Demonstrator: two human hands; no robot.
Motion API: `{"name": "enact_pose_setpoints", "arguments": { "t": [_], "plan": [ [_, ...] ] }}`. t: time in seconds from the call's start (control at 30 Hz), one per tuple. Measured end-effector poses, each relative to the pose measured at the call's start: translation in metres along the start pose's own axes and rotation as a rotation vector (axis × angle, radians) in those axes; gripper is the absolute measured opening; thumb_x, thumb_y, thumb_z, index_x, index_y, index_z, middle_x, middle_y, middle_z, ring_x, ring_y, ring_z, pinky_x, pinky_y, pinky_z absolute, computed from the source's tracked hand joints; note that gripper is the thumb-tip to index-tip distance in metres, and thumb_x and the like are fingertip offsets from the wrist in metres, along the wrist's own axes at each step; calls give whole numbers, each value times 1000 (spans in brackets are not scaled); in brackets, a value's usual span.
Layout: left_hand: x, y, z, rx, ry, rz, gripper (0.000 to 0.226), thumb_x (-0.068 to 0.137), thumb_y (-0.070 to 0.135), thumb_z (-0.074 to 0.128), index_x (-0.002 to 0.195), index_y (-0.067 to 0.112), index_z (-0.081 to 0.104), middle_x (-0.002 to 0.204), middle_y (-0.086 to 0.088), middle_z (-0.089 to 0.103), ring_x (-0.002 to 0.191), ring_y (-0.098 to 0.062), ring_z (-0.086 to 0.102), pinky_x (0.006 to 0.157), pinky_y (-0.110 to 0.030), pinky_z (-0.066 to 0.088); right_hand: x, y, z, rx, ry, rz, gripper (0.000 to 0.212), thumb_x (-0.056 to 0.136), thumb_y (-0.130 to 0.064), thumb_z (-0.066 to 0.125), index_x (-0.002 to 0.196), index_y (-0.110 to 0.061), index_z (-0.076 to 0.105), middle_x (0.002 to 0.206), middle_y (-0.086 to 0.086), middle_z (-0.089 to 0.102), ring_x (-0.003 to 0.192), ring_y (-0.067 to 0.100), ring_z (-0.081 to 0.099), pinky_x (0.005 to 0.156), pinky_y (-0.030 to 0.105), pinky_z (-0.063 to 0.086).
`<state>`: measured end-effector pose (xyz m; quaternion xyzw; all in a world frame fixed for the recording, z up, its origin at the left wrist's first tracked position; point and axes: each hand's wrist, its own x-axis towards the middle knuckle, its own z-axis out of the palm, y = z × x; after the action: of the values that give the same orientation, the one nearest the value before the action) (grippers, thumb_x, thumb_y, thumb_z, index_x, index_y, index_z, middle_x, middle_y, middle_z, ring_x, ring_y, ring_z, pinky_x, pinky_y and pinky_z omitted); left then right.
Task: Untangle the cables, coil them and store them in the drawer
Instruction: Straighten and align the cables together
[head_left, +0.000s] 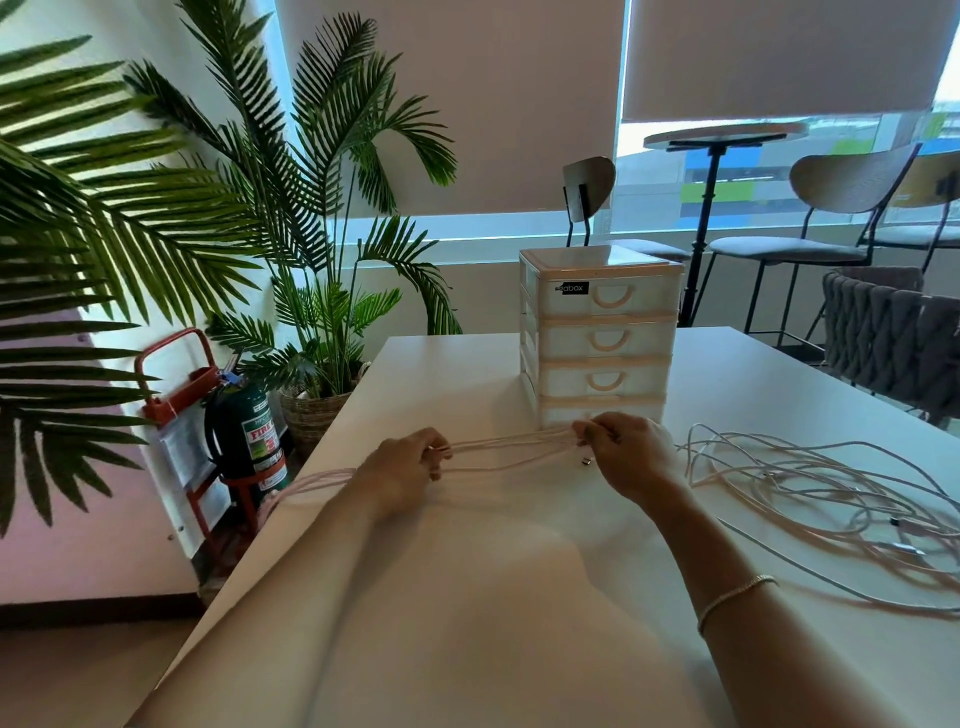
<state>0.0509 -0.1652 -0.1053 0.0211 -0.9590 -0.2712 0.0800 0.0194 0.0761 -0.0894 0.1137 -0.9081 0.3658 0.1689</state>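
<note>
A pale pink cable (511, 451) is stretched in several strands between my two hands just above the white table (519, 597). My left hand (402, 470) pinches the strands at its fingertips, and loops trail from it over the table's left edge. My right hand (626, 449) grips the other end of the strands, with a small dark plug hanging below its fingers. A loose tangle of more pale cables (831, 499) lies on the table to the right. A white drawer unit (600, 332) with all its drawers closed stands behind my right hand.
Palm plants (311, 208) and a fire extinguisher (249, 431) in a red stand are left of the table. Chairs (831, 218), a round high table (727, 137) and a woven seat (893, 327) are behind on the right.
</note>
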Motion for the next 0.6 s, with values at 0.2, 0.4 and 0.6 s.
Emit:
{"name": "enact_pose_setpoints", "arguments": {
  "t": [0.2, 0.4, 0.6],
  "plan": [
    [1, -17, -12, 238, 33, -75, 20, 97, 21, 42, 95, 33, 58, 85, 10, 63, 97, -15, 61, 89, -31, 37, -2, -2, 2, 4, -10, 5, 30, 92, -36, 51, 89, -16, 73, 89, 5, 70, 90, 23, 60, 68, 25, 36],
    [-3, -48, -24, 338, 94, -182, 26, 95, 17, 37, 95, 33, 56, 113, 1, 64, 110, -22, 54, 101, -38, 35, -1, -3, -4, -6, 7, 21, 31, 93, -35, 49, 90, -15, 73, 93, 8, 70, 92, 27, 60, 77, 34, 45],
    [-8, -60, -31, 558, 180, -293, 40, 93, 8, 32, 119, 31, 52, 125, -3, 59, 121, -25, 45, 104, -39, 24, 1, 0, -3, 13, 25, 32, 30, 93, -35, 50, 89, -16, 73, 90, 8, 70, 85, 24, 58, 72, 32, 43]
  ]
}}
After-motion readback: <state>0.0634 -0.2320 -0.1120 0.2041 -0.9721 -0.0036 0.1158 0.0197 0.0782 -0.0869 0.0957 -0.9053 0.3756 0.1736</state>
